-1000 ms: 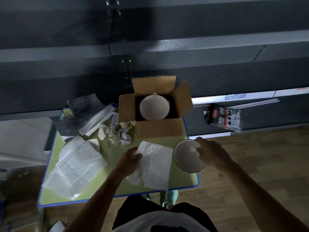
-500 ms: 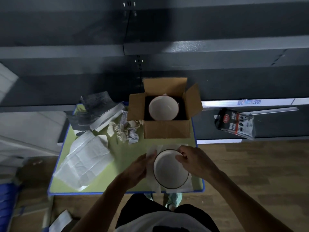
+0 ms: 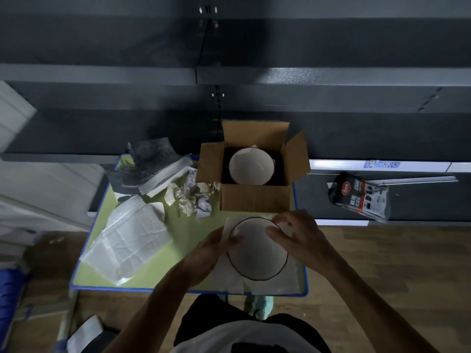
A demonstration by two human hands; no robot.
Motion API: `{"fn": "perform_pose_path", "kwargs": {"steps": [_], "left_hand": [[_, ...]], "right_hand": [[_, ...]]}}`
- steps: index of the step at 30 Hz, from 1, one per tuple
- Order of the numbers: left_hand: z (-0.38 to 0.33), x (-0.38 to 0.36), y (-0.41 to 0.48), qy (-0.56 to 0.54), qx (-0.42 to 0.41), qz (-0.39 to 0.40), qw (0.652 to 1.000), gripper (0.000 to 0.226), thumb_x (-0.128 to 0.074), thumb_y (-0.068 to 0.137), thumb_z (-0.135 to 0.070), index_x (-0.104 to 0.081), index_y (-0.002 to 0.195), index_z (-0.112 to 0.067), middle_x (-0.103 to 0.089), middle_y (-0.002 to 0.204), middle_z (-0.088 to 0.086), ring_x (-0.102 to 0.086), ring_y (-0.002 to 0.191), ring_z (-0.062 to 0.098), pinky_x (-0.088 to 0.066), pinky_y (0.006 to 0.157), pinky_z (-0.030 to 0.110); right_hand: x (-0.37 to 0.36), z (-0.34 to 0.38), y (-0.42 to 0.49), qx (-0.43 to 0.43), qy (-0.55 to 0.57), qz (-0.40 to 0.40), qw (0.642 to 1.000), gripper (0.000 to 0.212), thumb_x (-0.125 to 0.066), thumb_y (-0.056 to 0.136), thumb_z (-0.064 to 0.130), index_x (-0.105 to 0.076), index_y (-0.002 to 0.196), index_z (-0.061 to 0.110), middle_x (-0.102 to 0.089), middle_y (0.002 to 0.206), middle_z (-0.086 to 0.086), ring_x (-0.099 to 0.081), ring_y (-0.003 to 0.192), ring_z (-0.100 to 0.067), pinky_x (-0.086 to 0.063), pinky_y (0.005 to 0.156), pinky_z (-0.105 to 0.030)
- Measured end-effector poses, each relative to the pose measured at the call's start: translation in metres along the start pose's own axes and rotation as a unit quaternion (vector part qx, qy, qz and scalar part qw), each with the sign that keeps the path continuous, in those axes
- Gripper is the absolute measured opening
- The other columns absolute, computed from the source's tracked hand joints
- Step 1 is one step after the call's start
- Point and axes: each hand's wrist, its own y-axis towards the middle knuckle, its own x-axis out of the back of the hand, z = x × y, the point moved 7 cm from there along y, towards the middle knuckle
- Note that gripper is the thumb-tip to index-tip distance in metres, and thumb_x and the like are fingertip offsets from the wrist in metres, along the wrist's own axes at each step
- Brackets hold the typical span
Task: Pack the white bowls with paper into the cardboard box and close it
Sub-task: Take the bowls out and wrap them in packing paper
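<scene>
Left hand (image 3: pixel 204 256) and right hand (image 3: pixel 302 238) grip the bowl (image 3: pixel 257 254) — apparently resting on paper (image 3: pixel 290 280).

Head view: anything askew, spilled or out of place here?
Nothing spilled or broken. The near bowl on its paper sheet sits at the front right corner of the table, paper reaching the blue rim; both the left hand and right hand grip it. A black packet lies tilted off the table, by the low shelf.

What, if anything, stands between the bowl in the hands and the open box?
Nothing visible: the near bowl sits on a sheet just before the box, whose flaps stand open. Inside, a second bowl already fills much of the opening. Crumpled paper lies off to the left.
</scene>
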Motion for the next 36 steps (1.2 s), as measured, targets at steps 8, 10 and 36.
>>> {"fn": "perform_pose_path", "kwargs": {"steps": [8, 10, 36], "left_hand": [[-0.045, 0.009, -0.007, 0.052, -0.059, -0.027, 0.997, 0.021, -0.062, 0.087, -0.044, -0.071, 0.104, -0.035, -0.073, 0.106, -0.011, -0.067, 0.100, 0.006, -0.052, 0.091, 0.034], [-0.056, 0.010, -0.005, 0.060, -0.066, -0.037, 0.995, 0.023, -0.057, 0.090, -0.047, -0.071, 0.103, -0.035, -0.073, 0.104, -0.013, -0.068, 0.099, 0.005, -0.053, 0.089, 0.033], [-0.146, 0.049, 0.159, 0.395, -0.123, -0.182, 0.892, 0.026, -0.047, 0.089, -0.016, -0.053, 0.064, -0.018, -0.058, 0.068, 0.006, -0.060, 0.072, 0.025, -0.047, 0.068, 0.038]], "right_hand": [[0.009, 0.029, 0.001, -0.007, 0.147, 0.020, 0.989, 0.025, -0.062, 0.088, 0.049, -0.059, 0.111, 0.041, -0.064, 0.101, 0.023, -0.064, 0.088, 0.000, -0.054, 0.076, -0.033], [0.013, 0.041, 0.006, 0.018, 0.153, -0.002, 0.988, 0.013, -0.060, 0.092, 0.039, -0.063, 0.105, 0.037, -0.067, 0.086, 0.012, -0.066, 0.072, -0.010, -0.056, 0.062, -0.039], [0.046, 0.058, 0.145, -0.092, -0.071, -0.116, 0.986, 0.038, -0.047, 0.093, 0.008, -0.048, 0.131, 0.013, -0.063, 0.115, -0.019, -0.061, 0.102, -0.038, -0.040, 0.071, -0.029]]}}
